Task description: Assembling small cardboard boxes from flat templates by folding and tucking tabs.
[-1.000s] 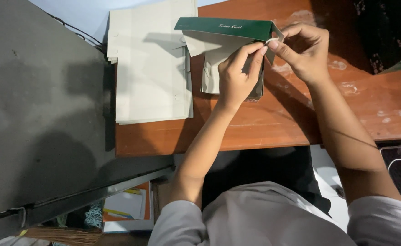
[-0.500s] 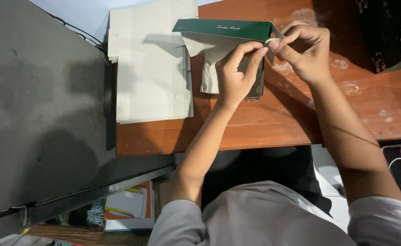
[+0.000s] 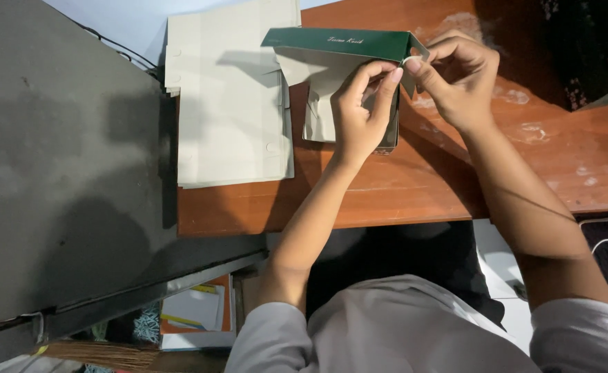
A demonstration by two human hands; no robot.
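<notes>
I'm mid-fold on the green carton blank (image 3: pixel 338 45), held over the wooden table (image 3: pixel 456 186) at twelve o'clock. My left hand (image 3: pixel 359 114) and right hand (image 3: pixel 456 79) pinch its end flap shut-fingered. Next, tucking needs steady pressure. Flat blanks (image 3: pixel 228 103) lie at ten o'clock.

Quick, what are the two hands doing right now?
Left hand: closed, pinching the green box at a flap.
Right hand: closed, pinching the same box at its corner tab.
</notes>
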